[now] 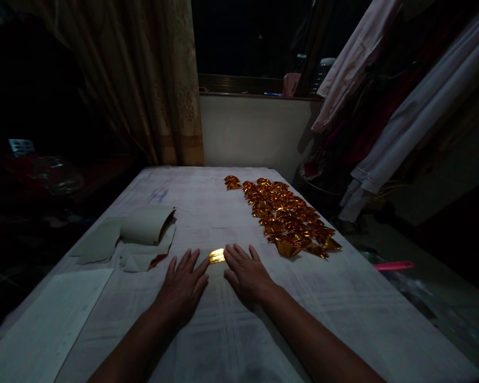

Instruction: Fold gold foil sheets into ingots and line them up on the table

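A small strip of shiny gold foil paper (216, 256) lies flat on the cloth-covered table (223, 330) between my two hands. My left hand (186, 282) rests palm down with its fingers stretched out, the index fingertip at the strip's left end. On the other side, my right hand (247, 271) also lies flat, its fingertips touching or covering the strip's right end. Both hands press from above rather than grip. Beyond my right hand spreads a pile of folded gold foil pieces (287, 213), with a couple more folded pieces (232, 182) standing apart at the back.
Pale-backed sheets (146, 223), partly curled, lie on the left of the table. A white sheet (51, 319) sits at the near left. A patterned curtain (159, 80) hangs behind, and clothes (407, 117) hang at the right. A pink cup (291, 84) stands on the windowsill.
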Tool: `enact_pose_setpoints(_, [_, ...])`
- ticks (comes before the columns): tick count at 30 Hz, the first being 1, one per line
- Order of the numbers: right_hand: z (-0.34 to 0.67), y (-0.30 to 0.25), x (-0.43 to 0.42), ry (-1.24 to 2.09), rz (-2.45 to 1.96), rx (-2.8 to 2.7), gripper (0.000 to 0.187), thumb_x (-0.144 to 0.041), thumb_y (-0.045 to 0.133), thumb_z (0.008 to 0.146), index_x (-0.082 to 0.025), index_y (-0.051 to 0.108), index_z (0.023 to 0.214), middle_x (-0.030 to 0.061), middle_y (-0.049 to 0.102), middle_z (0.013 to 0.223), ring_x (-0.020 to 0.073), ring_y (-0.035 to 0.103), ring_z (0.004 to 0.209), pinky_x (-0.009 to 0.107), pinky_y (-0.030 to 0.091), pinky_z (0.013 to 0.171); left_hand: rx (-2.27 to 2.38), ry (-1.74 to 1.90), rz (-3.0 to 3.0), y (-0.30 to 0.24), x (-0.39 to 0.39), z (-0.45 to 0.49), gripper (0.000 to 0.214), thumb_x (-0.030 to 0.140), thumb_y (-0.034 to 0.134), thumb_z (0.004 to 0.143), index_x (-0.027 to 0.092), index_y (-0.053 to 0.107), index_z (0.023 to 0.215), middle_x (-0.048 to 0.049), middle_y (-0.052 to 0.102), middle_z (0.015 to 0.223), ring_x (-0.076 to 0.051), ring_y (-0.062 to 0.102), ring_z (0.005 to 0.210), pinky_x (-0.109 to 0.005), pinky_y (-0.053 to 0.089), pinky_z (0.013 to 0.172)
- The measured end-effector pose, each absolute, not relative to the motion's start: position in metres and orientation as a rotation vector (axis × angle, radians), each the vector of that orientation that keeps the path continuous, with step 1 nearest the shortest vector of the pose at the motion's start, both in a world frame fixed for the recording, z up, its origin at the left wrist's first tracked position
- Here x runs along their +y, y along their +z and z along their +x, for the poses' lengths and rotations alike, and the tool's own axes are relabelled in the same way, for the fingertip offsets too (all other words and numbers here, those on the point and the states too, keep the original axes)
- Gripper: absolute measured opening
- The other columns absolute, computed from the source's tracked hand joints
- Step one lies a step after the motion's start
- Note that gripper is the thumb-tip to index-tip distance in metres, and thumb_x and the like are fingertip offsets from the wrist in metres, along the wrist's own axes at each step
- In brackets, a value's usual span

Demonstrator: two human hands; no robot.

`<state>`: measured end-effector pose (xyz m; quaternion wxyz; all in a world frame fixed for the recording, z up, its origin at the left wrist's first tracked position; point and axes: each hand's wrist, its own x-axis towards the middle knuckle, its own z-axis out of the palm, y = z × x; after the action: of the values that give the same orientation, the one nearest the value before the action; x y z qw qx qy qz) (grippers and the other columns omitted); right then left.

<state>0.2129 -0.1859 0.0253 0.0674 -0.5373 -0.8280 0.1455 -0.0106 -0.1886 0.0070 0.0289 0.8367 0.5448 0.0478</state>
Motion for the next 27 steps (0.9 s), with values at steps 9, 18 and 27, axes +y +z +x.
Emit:
enact_pose_setpoints(9, [0.221,0.025,-0.19,0.415,-1.687,-2.435,0.055,-0.041,0.04,0.104,-0.02,0.039,0.155,0.007,0.03,0.164,0.0299,0.022,0.153,0.062,0.012,0.122,1.728,0.195,2.547,0.016,-0.194,-0.024,0.046,0.038,0.038,0.102,0.032,0.055,0.145,-0.0109,0.041,0.159,-0.036,0.034,0.148,-0.063,0.026,0.115])
enact_pose_setpoints(18, [0.222,0.024,-0.194,0.38,-1.674,-2.388,0.056,-0.043,0.042,0.103,-0.019,0.04,0.154,0.0074,0.033,0.163,0.0293,0.022,0.153,0.059,0.012,0.123,1.681,0.47,2.687,0.04,-0.189,-0.005,0.03,0.027,0.052,0.095,0.023,0.069,0.119,-0.0114,0.066,0.135,-0.032,0.055,0.13,-0.06,0.026,0.117])
enact_pose_setpoints(27, [0.224,0.018,-0.193,0.344,-1.66,-2.348,0.052,-0.04,0.048,0.101,-0.021,0.047,0.149,0.0099,0.038,0.161,0.0301,0.028,0.151,0.057,0.016,0.122,1.569,0.265,2.702,0.048,-0.172,0.021,0.022,0.019,0.057,0.093,0.022,0.071,0.11,-0.0081,0.075,0.103,-0.027,0.068,0.096,-0.04,0.048,0.087])
